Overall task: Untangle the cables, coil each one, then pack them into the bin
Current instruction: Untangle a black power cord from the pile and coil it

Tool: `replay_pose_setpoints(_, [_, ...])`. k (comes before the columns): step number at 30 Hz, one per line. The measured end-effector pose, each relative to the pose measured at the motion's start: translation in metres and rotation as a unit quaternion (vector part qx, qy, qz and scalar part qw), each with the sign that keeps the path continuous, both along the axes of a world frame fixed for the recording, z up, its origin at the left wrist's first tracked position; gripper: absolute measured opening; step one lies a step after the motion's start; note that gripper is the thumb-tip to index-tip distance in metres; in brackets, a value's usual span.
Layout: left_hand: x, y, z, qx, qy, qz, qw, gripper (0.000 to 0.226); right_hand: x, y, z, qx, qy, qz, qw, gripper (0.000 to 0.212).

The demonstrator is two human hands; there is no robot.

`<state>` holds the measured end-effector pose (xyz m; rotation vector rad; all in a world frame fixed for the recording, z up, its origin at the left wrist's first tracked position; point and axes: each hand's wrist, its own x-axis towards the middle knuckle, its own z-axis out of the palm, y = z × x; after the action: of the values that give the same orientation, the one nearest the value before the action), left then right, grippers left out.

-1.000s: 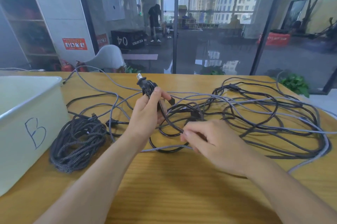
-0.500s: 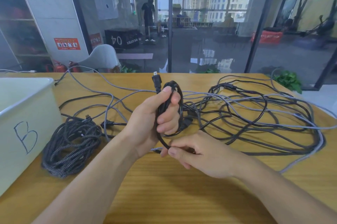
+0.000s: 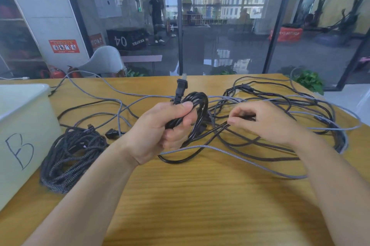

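My left hand [image 3: 160,131] grips a black power cable [image 3: 197,103] wound in a few loops, its two-pin plug [image 3: 181,85] sticking up above my thumb. My right hand [image 3: 266,121] pinches the same black cable to the right, where it runs out of the loops. Behind both hands lies a tangle of black and grey cables [image 3: 290,109] spread over the wooden table [image 3: 190,195]. A coiled braided dark cable [image 3: 70,153] rests at the left beside the white bin [image 3: 22,125] marked "B".
A grey braided cable [image 3: 230,151] curves across the table in front of my hands. A small black plug [image 3: 111,132] lies between the braided coil and my left hand. The table's far edge meets a glass wall; a plant [image 3: 309,81] stands at the right corner.
My left hand has gathered the black cable into loops and tipped the plug upright. My right hand moved from under the left hand out to the right along the cable.
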<state>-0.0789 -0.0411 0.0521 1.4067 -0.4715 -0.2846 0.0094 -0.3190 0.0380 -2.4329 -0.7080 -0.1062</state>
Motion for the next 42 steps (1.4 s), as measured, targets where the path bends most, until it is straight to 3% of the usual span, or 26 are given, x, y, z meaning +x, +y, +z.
replay_pose_setpoints(3, [-0.001, 0.0, 0.0, 0.016, 0.005, -0.011, 1.0, 0.037, 0.006, -0.011, 0.001, -0.073, -0.04, -0.068, 0.994, 0.03])
replay_pose_setpoints(5, [-0.001, -0.003, -0.002, 0.029, 0.0, -0.019, 0.999, 0.036, 0.006, -0.008, -0.001, -0.072, -0.107, -0.138, 0.982, 0.04])
replay_pose_setpoints(7, [-0.001, -0.008, -0.006, 0.072, -0.013, -0.024, 0.997, 0.034, 0.0, 0.008, -0.001, -0.03, -0.193, -0.213, 0.957, 0.042])
replay_pose_setpoints(9, [0.0, -0.012, -0.011, 0.13, -0.029, -0.015, 0.991, 0.033, -0.009, 0.026, -0.001, 0.051, -0.23, -0.219, 0.947, 0.038])
replay_pose_setpoints(12, [0.003, -0.012, -0.016, 0.183, -0.045, 0.021, 0.982, 0.035, -0.019, 0.041, -0.004, 0.188, -0.161, -0.158, 0.956, 0.023])
replay_pose_setpoints(15, [0.007, -0.01, -0.018, 0.185, -0.054, 0.07, 0.979, 0.037, -0.027, 0.048, -0.006, 0.254, -0.047, -0.096, 0.961, 0.013])
replay_pose_setpoints(17, [0.009, -0.01, -0.02, 0.174, -0.057, 0.097, 0.978, 0.036, -0.031, 0.05, -0.006, 0.274, 0.008, -0.073, 0.959, 0.019])
replay_pose_setpoints(21, [0.01, -0.014, -0.024, 0.172, -0.067, 0.14, 0.973, 0.037, -0.04, 0.053, -0.006, 0.265, 0.011, -0.047, 0.963, 0.016])
replay_pose_setpoints(25, [0.013, -0.019, -0.03, 0.185, -0.074, 0.178, 0.964, 0.047, -0.048, 0.061, -0.007, 0.315, 0.048, -0.003, 0.948, 0.011])
replay_pose_setpoints(29, [0.014, -0.023, -0.031, 0.173, -0.08, 0.212, 0.959, 0.047, -0.053, 0.066, -0.009, 0.31, 0.081, 0.036, 0.947, 0.013])
replay_pose_setpoints(35, [0.013, -0.02, -0.028, 0.149, -0.101, 0.288, 0.941, 0.049, -0.058, 0.073, -0.014, 0.295, 0.124, 0.098, 0.942, 0.039])
replay_pose_setpoints(40, [0.017, -0.004, -0.02, 0.052, -0.061, 0.345, 0.935, 0.034, -0.059, 0.07, -0.011, 0.235, 0.15, 0.078, 0.957, 0.02])
replay_pose_setpoints(42, [0.018, 0.003, -0.019, 0.037, -0.062, 0.363, 0.929, 0.033, -0.062, 0.068, -0.007, 0.187, 0.161, 0.097, 0.964, 0.023])
